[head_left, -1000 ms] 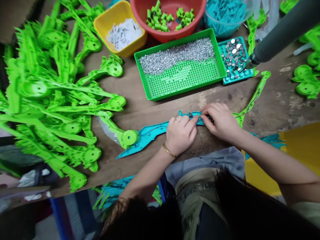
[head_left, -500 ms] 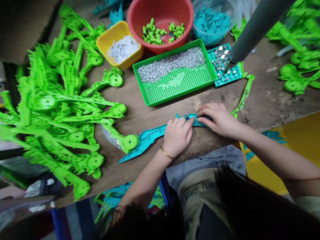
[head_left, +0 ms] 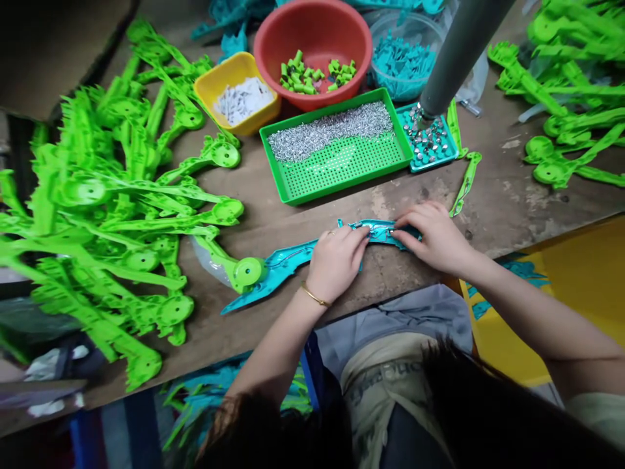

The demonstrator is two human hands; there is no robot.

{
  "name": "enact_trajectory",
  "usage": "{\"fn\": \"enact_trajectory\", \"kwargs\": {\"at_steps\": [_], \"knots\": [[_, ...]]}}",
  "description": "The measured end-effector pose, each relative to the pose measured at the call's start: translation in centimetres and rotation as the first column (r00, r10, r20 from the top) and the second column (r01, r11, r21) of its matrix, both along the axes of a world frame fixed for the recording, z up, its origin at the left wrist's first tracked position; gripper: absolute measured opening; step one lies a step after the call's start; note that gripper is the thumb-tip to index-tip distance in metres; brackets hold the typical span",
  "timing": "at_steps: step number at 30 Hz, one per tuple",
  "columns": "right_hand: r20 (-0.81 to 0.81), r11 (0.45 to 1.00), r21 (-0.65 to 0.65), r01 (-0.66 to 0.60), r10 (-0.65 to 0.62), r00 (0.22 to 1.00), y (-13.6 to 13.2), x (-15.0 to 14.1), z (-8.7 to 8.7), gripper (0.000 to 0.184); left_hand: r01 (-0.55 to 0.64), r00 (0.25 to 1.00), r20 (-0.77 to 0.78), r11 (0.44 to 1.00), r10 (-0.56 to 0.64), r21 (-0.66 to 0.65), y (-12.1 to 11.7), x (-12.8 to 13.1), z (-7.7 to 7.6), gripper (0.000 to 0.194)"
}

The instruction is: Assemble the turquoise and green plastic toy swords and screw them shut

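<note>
A long, curved blue plastic part (head_left: 288, 260), shaped like a blade, lies on the wooden table in front of me. My left hand (head_left: 338, 264) is closed over its middle, fingertips pressed on the inner side where thin wires and small dark pieces show. At the part's right end, my right hand (head_left: 432, 236) has thumb and fingers bent around it; whether a tiny piece sits between those fingertips cannot be made out. A green plastic part with a round end (head_left: 248, 272) overlaps the blue part's left section.
Green parts (head_left: 122, 189) are heaped on the left, more (head_left: 561, 124) at right. Behind my hands stand a green tray of screws (head_left: 336, 176), a small blue tray of metal discs (head_left: 434, 146), a yellow tub (head_left: 205, 85), a red bowl (head_left: 312, 16) and a grey pole (head_left: 461, 55).
My right hand has shifted slightly right along the blue part, widening the gap between the hands. Its wired section now shows more. The camera view has moved a little.
</note>
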State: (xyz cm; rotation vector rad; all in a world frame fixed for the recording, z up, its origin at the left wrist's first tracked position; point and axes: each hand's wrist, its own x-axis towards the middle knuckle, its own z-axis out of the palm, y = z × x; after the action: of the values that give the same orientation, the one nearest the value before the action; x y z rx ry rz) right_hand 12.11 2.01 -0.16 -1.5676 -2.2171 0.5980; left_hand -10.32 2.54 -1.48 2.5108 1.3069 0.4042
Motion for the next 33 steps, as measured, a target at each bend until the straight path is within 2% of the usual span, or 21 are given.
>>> {"fn": "enact_trajectory", "kwargs": {"at_steps": [5,9,13,19,24,27,30,33], "knots": [[-0.164,0.989,-0.128,0.072,-0.093,0.982,0.5,-0.3,-0.3,0.01,0.08,0.997,0.002,0.985,-0.081,0.152,-0.5,1.2,0.0,0.032],[-0.052,0.987,-0.11,0.117,-0.123,0.991,0.3,-0.7,-0.1,0.012,0.101,0.994,0.02,0.981,-0.106,0.166,-0.4,1.5,-0.7,0.034],[0.058,0.987,-0.061,0.147,-0.144,0.988,-0.2,-1.0,0.2,0.012,0.096,0.995,0.003,0.989,-0.097,0.115,-0.5,1.5,-1.1,0.034],[0.092,1.0,-0.005,0.029,-0.028,0.995,-0.9,0.1,0.3,0.02,0.085,0.996,-0.002,0.993,-0.085,0.087,-0.5,1.8,-1.0,0.039],[0.15,0.998,0.068,-0.002,-0.008,0.989,-1.5,1.2,-0.2,0.026,0.076,0.997,-0.028,0.995,-0.074,0.069,-0.6,1.9,-1.0,0.038],[0.142,0.997,0.083,-0.003,-0.009,0.99,-1.7,1.1,-0.4,0.025,0.069,0.998,-0.007,0.997,-0.068,0.035,-0.5,1.9,-0.6,0.037],[0.093,0.999,0.039,-0.013,0.01,0.996,-1.5,0.9,-0.4,0.022,0.04,0.999,0.037,0.997,-0.038,-0.063,0.2,2.2,0.2,0.032],[0.075,1.0,0.013,-0.01,0.009,0.997,-1.4,1.0,-0.4,0.02,0.019,1.0,0.012,0.989,-0.017,-0.149,1.1,2.9,1.2,0.027]]}}
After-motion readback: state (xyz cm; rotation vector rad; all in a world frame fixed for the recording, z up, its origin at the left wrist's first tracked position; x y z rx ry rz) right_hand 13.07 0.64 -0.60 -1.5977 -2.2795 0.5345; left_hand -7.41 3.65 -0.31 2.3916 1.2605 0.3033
